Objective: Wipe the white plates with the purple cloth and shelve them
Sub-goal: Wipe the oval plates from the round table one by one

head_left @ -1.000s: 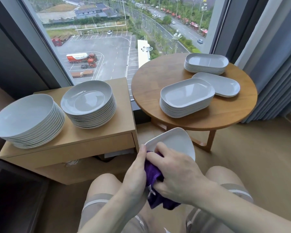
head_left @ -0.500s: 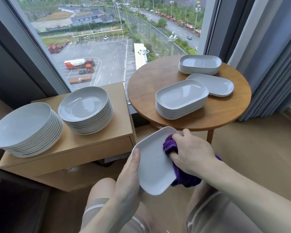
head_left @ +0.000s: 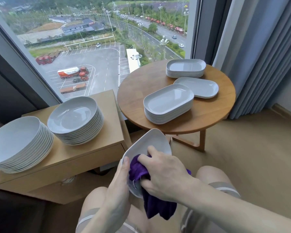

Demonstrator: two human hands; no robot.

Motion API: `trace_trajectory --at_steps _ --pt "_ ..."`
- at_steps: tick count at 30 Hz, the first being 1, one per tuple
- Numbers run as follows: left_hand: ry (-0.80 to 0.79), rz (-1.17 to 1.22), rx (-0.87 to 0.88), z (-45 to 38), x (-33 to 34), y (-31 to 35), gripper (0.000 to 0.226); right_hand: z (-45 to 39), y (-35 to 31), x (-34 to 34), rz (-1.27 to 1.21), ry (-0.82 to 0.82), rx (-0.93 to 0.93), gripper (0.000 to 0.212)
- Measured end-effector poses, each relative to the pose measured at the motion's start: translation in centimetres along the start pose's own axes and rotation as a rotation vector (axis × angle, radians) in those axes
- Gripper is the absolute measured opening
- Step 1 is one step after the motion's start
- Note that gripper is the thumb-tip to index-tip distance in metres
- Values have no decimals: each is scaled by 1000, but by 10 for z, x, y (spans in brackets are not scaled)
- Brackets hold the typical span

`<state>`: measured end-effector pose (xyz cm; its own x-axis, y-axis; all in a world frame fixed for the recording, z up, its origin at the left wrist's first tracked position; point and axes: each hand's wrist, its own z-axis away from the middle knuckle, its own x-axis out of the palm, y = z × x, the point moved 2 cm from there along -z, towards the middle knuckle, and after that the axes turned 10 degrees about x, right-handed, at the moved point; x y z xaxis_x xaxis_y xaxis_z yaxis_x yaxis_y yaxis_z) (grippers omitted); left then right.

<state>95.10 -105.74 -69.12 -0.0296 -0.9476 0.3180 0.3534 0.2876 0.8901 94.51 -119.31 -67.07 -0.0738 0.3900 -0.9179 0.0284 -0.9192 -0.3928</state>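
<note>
The left hand [head_left: 118, 187] grips the near-left edge of a white oblong plate [head_left: 149, 142], held tilted above the person's knees, with the thumb lying on the rim. The right hand [head_left: 165, 174] is curled around the purple cloth [head_left: 138, 169] and presses it on the plate's inner face; the rest of the cloth hangs down below the plate. Three piles of oblong plates stand on the round wooden table [head_left: 133, 98], and two stacks of round plates [head_left: 74, 115] are on the low cabinet [head_left: 91, 152] beside it.

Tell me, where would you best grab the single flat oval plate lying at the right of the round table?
By a long rim of the oval plate, coming from the right, probably: it lies low, and the taller stack crowds its left end on the round table.
</note>
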Motion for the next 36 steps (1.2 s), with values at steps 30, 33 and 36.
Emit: trace_trajectory --at_steps 30,33,36 --pt "200 -467 199 -203 145 81 16 -48 146 -80 -338 385 548 28" --pt "199 -679 276 -212 139 83 20 -48 154 -81 -364 388 585 28" --pt "180 -864 288 -219 130 87 22 -47 160 -82 -381 393 617 27"
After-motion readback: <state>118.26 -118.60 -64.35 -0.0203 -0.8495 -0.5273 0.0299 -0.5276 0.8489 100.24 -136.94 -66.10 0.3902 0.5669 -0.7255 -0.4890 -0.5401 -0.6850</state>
